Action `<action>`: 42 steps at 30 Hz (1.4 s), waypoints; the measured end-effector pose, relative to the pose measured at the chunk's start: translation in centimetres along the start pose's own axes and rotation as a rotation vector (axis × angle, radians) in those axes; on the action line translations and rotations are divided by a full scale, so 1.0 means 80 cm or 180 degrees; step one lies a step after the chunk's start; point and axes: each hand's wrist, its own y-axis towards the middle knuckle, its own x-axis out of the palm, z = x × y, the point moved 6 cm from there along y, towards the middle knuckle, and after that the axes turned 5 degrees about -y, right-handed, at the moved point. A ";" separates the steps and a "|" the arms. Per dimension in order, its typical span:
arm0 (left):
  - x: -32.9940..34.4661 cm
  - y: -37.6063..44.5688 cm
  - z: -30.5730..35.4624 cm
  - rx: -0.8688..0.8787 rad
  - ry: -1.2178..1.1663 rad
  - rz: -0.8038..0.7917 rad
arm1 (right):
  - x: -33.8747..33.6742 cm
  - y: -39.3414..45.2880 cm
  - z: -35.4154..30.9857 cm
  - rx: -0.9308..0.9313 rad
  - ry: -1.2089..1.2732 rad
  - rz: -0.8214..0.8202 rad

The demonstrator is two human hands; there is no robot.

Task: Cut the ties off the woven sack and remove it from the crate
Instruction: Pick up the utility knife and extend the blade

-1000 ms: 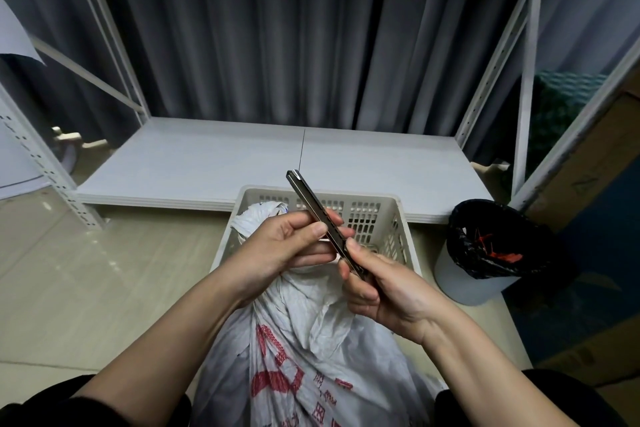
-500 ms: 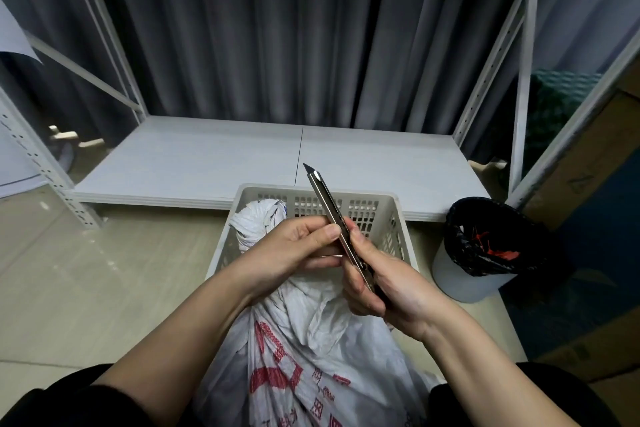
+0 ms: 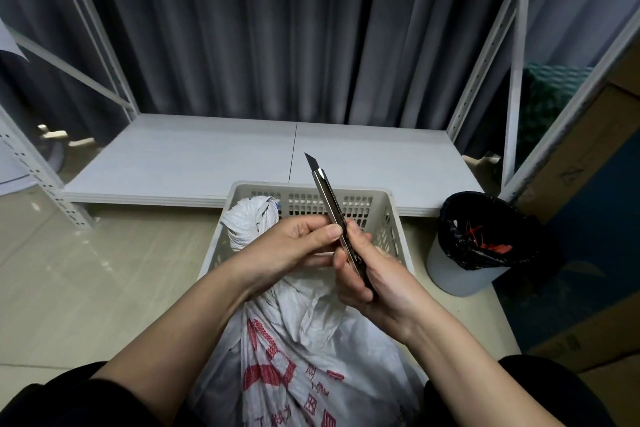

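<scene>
A white woven sack (image 3: 298, 333) with red print lies in a beige slotted crate (image 3: 391, 215) on the floor. Its bunched, tied neck (image 3: 249, 222) points toward the crate's far left corner. Above the sack I hold a slim metal utility knife (image 3: 327, 198) upright, its dark blade tip out and pointing away from me. My right hand (image 3: 370, 281) grips the knife's lower handle. My left hand (image 3: 294, 246) has its thumb and fingers curled against the knife body beside it. The ties on the sack are hidden behind my hands.
A low white shelf board (image 3: 194, 163) of a metal rack (image 3: 485, 55) lies just beyond the crate, with a dark curtain behind. A round bin (image 3: 474, 250) with a black liner and red scraps stands to the right. Cardboard boxes (image 3: 602, 156) line the far right.
The knife's blade has slid out of the casing; one second ago the tip was blunt. Both hands stayed above the sack, with the knife tilting slightly more upright.
</scene>
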 end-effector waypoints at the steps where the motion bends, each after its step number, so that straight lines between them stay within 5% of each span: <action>1: 0.001 0.001 0.000 0.0002 0.0083 0.0007 | 0.002 0.001 -0.001 -0.0045 0.0244 -0.0061; 10: -0.010 0.000 -0.009 -0.0138 0.0414 0.0096 | 0.000 0.004 -0.007 -0.0045 -0.0315 -0.0158; 19: -0.025 0.008 -0.008 0.0193 -0.0248 0.0817 | -0.002 0.004 -0.008 -0.0272 -0.1066 0.0311; 29: -0.019 0.009 -0.012 0.0202 -0.0145 0.0628 | 0.013 0.008 -0.005 -0.0143 0.0002 -0.0570; 42: -0.028 0.005 -0.016 0.0079 -0.0022 0.0735 | 0.005 0.012 0.002 -0.0341 -0.0613 0.0114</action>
